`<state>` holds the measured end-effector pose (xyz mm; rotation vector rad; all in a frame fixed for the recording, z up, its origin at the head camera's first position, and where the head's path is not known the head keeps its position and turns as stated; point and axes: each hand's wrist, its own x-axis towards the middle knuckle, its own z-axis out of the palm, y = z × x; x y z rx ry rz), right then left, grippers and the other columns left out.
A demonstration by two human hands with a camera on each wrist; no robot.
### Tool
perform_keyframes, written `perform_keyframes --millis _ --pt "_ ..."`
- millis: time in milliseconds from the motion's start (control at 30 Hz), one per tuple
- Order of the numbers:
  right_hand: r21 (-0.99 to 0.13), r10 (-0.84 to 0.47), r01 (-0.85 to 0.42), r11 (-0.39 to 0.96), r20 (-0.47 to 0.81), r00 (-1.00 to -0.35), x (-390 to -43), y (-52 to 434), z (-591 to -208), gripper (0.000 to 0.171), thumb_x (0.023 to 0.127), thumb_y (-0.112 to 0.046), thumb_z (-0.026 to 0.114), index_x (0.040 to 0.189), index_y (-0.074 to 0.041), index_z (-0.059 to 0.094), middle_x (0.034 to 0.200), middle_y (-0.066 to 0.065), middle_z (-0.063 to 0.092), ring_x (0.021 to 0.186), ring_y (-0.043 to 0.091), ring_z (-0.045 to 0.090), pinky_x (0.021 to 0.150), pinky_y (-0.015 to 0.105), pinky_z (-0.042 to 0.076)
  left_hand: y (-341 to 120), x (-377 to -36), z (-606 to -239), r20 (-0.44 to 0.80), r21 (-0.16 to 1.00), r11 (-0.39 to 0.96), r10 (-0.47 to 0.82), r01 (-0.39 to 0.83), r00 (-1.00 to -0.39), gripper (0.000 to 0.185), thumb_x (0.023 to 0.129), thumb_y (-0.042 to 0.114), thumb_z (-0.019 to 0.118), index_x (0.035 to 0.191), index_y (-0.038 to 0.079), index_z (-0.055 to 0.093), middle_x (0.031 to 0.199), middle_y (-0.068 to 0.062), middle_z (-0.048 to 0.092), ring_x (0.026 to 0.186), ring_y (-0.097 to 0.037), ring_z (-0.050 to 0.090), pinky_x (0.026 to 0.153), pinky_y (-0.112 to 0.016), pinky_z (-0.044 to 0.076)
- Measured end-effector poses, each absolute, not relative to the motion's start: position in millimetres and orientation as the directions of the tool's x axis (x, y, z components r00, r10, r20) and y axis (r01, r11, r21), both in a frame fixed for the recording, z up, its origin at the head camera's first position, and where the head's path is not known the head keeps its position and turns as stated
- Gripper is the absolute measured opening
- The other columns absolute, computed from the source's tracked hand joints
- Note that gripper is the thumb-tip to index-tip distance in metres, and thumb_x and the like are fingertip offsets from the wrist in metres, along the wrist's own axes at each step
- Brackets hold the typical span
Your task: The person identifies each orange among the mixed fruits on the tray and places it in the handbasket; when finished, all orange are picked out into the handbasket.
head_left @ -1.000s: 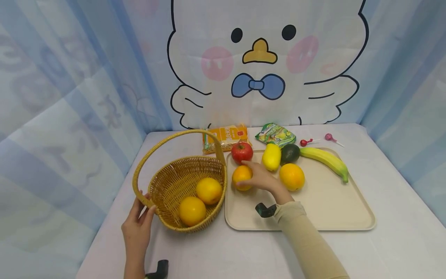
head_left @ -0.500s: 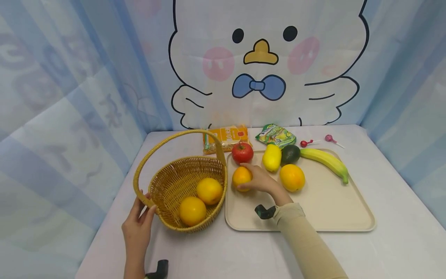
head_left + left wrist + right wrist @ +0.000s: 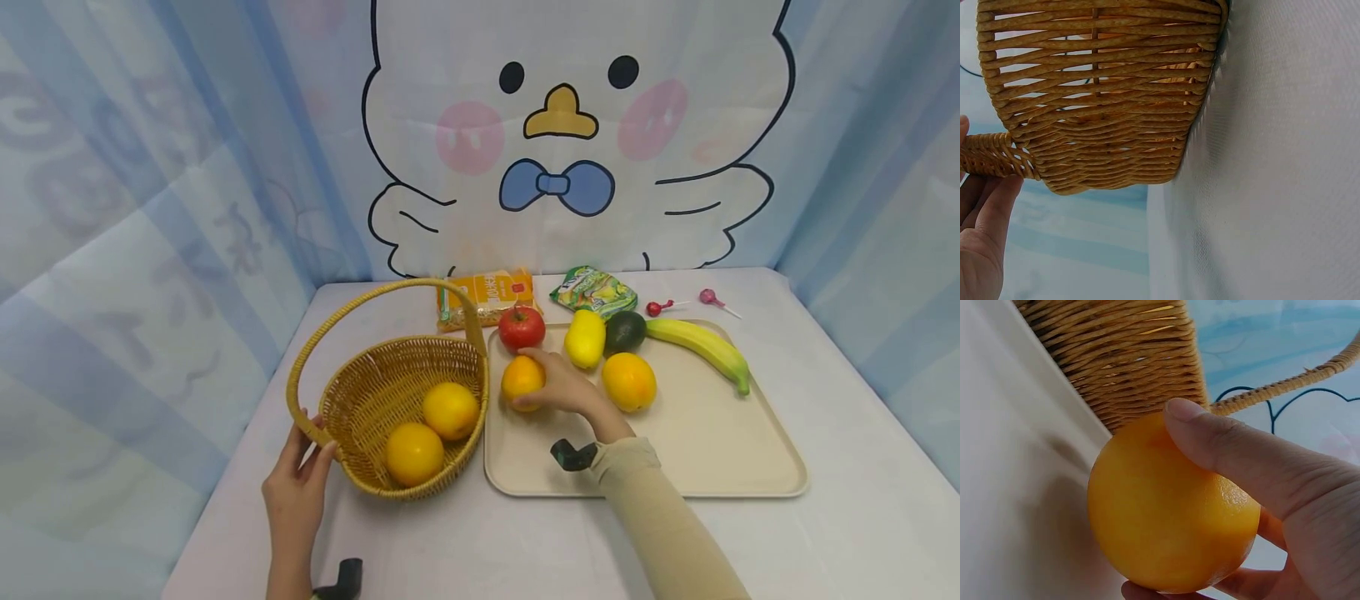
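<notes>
My right hand [image 3: 558, 387] grips an orange [image 3: 521, 379] [image 3: 1166, 519] at the left side of the beige tray [image 3: 697, 450], with fingers and thumb curled round it. A wicker basket [image 3: 393, 392] [image 3: 1104, 94] stands just left of the tray and holds two oranges [image 3: 431, 433]. My left hand [image 3: 296, 483] holds the basket's handle [image 3: 991, 159] at its near left base. On the tray lie a tomato [image 3: 521, 327], a lemon [image 3: 584, 337], an avocado [image 3: 624, 331], another orange [image 3: 628, 381] and a banana [image 3: 701, 346].
Behind the tray lie an orange snack packet [image 3: 487, 296], a green packet [image 3: 594, 292] and two lollipops [image 3: 686, 302]. A curtain with a cartoon duck hangs close behind and at both sides. The tray's near right part is bare.
None of the things has moved. My right hand stays on the orange with only a slight shift, and my left hand stays on the handle.
</notes>
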<state>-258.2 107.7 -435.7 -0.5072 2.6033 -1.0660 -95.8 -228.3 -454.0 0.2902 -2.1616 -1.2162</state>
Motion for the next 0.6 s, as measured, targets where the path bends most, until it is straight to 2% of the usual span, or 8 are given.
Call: perform_keyframes --millis 333,600 --pt "-0.716 -0.41 -0.287 0.636 0.002 -0.912 -257 112 -405 0.085 0.072 -0.038 0.08 0.143 -0.018 0.038 0.141 0.015 0.044 0.121 0.035 0.045 0.102 0.056 0.044 -229 -96 -455 0.428 0.826 0.55 -0.467 0.125 -0.773 0.063 0.085 0.009 0.068 0.142 0.023 0.043 0.128 -0.015 0.061 0.104 0.024 0.045 0.081 0.001 0.044" --pt "-0.743 -0.402 -0.285 0.605 0.023 -0.915 -254 111 -388 0.086 0.073 -0.035 0.08 0.145 -0.024 0.035 0.14 0.011 0.047 0.118 0.031 0.048 0.1 0.051 0.047 -229 -97 -455 0.418 0.83 0.547 -0.475 0.112 -0.775 0.061 0.087 0.011 0.066 0.141 0.026 0.043 0.128 -0.013 0.061 0.104 0.024 0.045 0.082 0.0 0.045"
